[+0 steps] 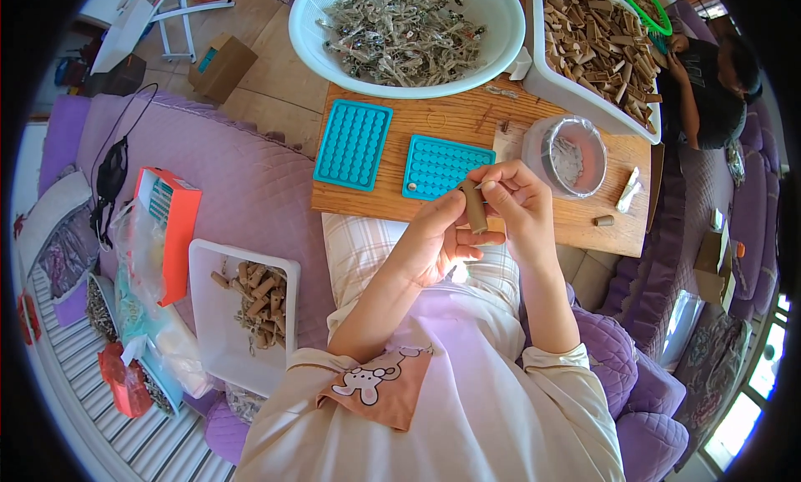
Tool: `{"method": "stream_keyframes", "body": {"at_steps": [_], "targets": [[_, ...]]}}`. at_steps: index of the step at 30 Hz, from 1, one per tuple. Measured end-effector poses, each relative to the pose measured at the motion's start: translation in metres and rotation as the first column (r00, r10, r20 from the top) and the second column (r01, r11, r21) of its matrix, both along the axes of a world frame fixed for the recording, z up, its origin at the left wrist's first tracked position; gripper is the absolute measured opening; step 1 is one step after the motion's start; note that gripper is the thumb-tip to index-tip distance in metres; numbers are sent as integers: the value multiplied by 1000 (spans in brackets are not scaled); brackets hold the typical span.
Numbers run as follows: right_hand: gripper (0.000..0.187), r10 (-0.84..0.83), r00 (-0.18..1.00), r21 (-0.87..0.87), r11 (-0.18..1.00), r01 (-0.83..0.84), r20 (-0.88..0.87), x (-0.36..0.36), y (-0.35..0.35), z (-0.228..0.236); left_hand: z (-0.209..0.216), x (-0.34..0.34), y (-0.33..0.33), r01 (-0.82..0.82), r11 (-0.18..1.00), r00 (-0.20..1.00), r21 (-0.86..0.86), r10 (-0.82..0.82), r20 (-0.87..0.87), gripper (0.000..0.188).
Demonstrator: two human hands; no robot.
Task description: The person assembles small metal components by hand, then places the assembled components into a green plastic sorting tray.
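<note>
L hand (428, 242) & R hand (529, 211) meet in front of the wearer's chest, over the near edge of the wooden table (576, 232), w/ a brown tube (475, 210) upright-ish but tilted between them. L thumb presses the tube's L side approx. midway, other L fingers curled behind & under its lower end, so that grip is narrow, w/ the tube held in it. R thumb & forefinger are pinched close tog. at the tube's upper part, next to a thin pale sliver (481, 185) (too small to ID; can't tell if the R tips grip the sliver, the tube or both). Remaining R fingers bent, loosely bunched. Just beyond the hands: teal tray (450, 163) w/ rows of round cups, a small pale round bit at its near-L corner; second teal tray (354, 144) to its L. On the R, lined clear tub (534, 144) w/ pale bits inside, short brown piece (603, 221) & crumpled white wrapper (628, 190). Farther off, pale-blue basket (409, 85) full of clear/silvery bits, & white bin (584, 100) heaped w/ brown pieces. Low on L, white tub (238, 361) w/ more brown tubes (265, 302). Co-worker (717, 94) at far R.
</note>
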State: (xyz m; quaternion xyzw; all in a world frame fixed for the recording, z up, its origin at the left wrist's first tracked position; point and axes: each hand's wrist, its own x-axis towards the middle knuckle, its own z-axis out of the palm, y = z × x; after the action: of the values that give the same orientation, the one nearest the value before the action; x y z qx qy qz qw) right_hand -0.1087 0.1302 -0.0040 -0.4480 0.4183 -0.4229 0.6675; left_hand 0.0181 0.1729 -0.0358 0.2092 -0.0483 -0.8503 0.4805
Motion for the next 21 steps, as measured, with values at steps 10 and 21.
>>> {"method": "stream_keyframes", "body": {"at_steps": [10, 21], "targets": [[4, 60, 996, -7, 998, -60, -72, 6, 3, -10, -3, 4, 5, -15, 998, 961, -62, 32, 273, 36], [3, 19, 998, -231, 972, -34, -67, 4, 5, -1, 16, 3, 2, 24, 982, 939, -185, 41, 342, 39]]}}
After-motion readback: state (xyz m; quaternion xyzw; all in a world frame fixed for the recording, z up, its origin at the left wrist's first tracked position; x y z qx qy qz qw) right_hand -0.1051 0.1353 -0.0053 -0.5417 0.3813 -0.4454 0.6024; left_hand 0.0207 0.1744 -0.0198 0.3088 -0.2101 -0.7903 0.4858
